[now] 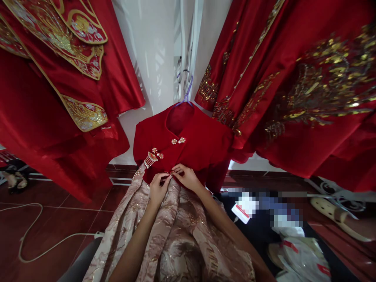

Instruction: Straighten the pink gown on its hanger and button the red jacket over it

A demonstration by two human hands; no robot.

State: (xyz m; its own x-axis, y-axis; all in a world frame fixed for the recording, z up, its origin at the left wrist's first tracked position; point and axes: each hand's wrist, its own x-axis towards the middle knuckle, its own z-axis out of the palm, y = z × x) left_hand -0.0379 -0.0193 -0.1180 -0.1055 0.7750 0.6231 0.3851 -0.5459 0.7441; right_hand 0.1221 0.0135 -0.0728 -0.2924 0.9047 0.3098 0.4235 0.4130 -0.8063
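Observation:
A red velvet jacket point(158, 135) hangs on a purple hanger point(189, 88) in front of me, above a pale pink and gold brocade skirt point(173, 207). My left hand point(158, 190) pinches at the jacket's lower front edge. From the other side, my right hand point(187, 178) has thumb and fingertips closed at the same spot. Between the fingertips shows a small beaded fastening point(172, 172), mostly hidden. Higher up sits a pearl flower clasp point(178, 140). A fan-shaped brooch with hanging beads point(150, 159) is at the left.
Red embroidered gowns point(117, 70) hang on the left, and sequined red ones point(317, 129) on the right. A white cable point(22, 241) crosses the tiled floor. At lower right lie a dark cloth point(315, 250), a clear plastic bag point(308, 256) and a pale clog point(337, 217).

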